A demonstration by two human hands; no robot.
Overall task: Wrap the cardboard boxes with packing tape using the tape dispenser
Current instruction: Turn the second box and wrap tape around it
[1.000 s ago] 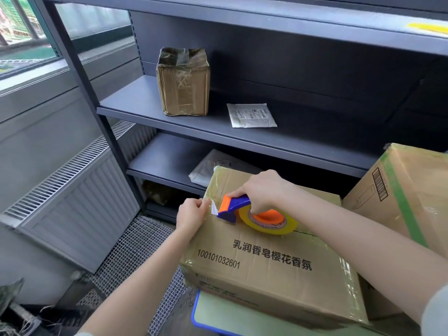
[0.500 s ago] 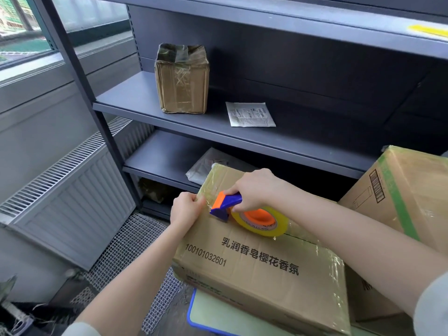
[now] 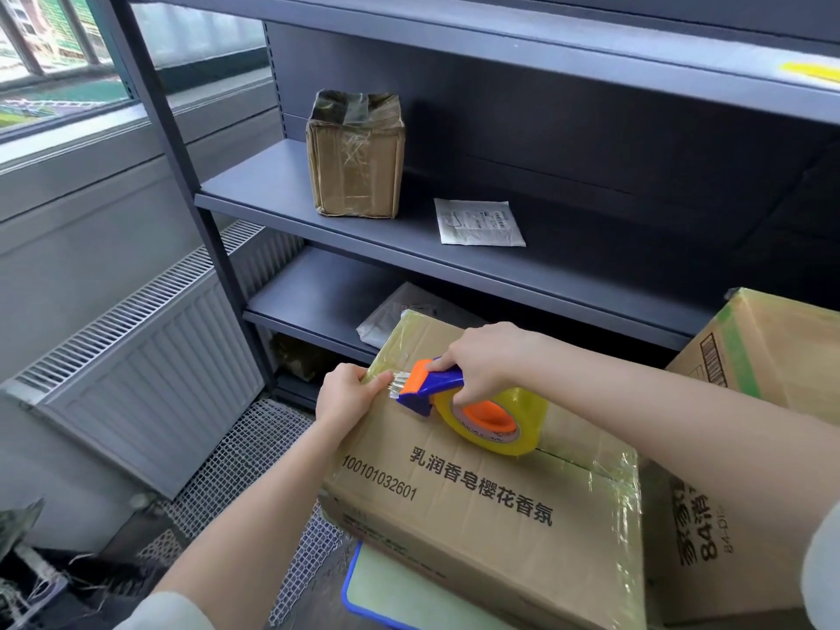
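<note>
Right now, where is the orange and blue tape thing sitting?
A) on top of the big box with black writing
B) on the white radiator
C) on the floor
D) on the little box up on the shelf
A: the right hand holds the tape dispenser on top of the big printed box, whose edge the left hand grips; the small box sits alone on the shelf.

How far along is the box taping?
Done: the small box on the shelf looks fully taped, and the printed box shows glossy tape on its edges. In hand: left hand pinches the tape end at that box's edge; right hand grips the tape dispenser on top. Left: laying this strip, probably; the printed face looks bare.
</note>
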